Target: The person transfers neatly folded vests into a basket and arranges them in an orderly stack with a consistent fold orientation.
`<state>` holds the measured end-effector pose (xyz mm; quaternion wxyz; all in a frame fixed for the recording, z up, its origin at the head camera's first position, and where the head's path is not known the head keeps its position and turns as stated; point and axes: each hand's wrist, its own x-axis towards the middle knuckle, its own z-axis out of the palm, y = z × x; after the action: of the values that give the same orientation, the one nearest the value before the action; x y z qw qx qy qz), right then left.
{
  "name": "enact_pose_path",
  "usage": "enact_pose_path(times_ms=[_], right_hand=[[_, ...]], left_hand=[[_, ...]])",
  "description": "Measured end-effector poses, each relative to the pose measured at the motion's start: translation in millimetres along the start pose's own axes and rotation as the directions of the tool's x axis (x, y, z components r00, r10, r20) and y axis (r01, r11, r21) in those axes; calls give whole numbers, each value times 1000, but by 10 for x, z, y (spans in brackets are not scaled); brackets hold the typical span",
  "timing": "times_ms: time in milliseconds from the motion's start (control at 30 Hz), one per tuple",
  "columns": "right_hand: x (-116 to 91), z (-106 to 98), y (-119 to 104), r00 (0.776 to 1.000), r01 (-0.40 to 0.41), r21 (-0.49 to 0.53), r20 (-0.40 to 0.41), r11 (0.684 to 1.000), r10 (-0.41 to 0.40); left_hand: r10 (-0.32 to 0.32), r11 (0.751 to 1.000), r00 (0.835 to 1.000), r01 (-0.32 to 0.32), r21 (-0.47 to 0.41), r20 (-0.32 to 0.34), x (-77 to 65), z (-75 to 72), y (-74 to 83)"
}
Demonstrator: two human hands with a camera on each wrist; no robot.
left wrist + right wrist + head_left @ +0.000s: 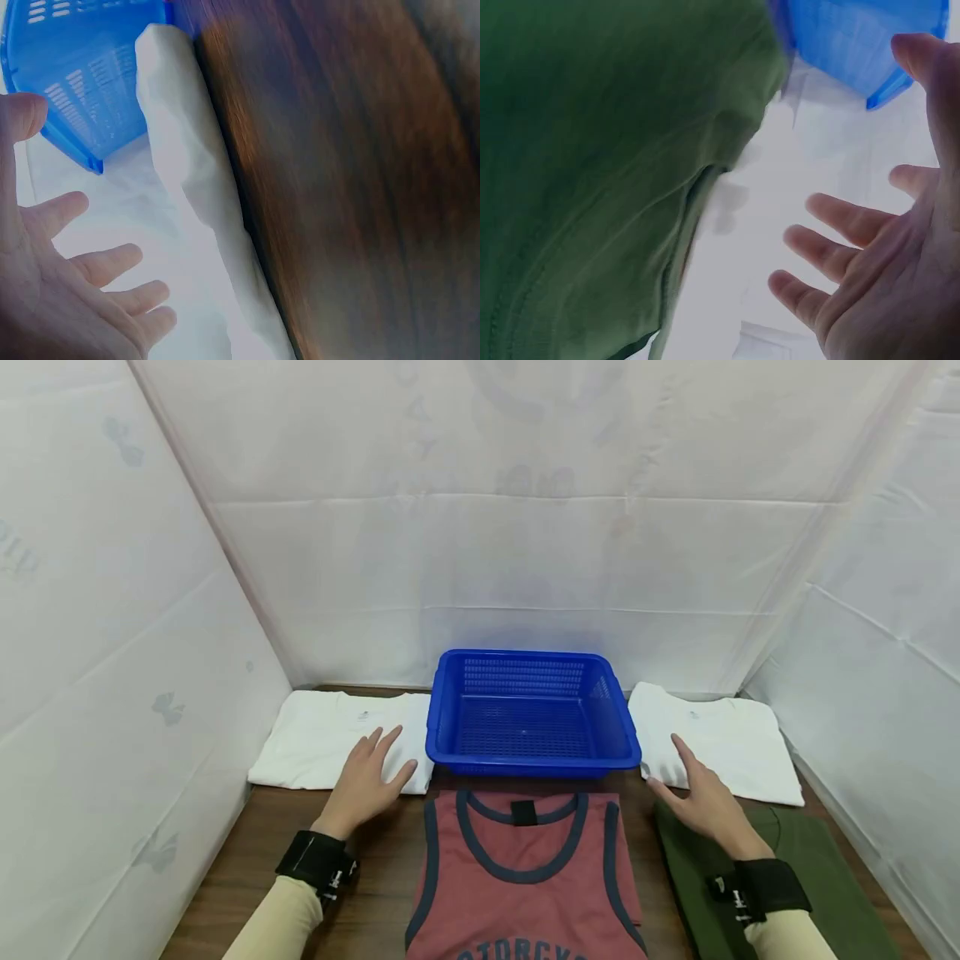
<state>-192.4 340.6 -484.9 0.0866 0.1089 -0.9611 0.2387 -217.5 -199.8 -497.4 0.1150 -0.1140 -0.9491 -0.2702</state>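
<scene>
White shirts (318,739), apparently two; one basket (525,762)

From the head, looks forward and down on the whole blue basket (532,765) from its near side. From the left wrist, looks close up, tilted, from left of the basket; from the right wrist, likewise from its right. Shares the basket among all three, cropped at each wrist.

Four garments (525,906), one basket (534,763)
</scene>
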Motion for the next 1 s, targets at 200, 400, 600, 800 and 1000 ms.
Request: enact_pose_path(times_ms=[200, 400, 600, 800, 1000], right_hand=[[-30, 1, -145, 998, 15, -10, 55, 1000, -14], [-103, 38, -241, 996, 22, -17, 86, 1000, -20], [-144, 96, -352, 995, 51, -2, 90, 999, -51], [-163, 145, -500, 994, 47, 16, 97, 999, -49], [-196, 189, -556, 994, 52, 57, 98, 997, -57]], left_hand=[[-72, 991, 997, 74, -112, 17, -129, -29, 79], [-92, 982, 996, 87, -166, -23, -245, -59, 192], [-214, 945, 976, 214, -248, 28, -358, -87, 278], [-303, 849, 924, 373, -374, 236, -456, -65, 399], [-297, 823, 906, 403, -400, 301, -493, -52, 495]])
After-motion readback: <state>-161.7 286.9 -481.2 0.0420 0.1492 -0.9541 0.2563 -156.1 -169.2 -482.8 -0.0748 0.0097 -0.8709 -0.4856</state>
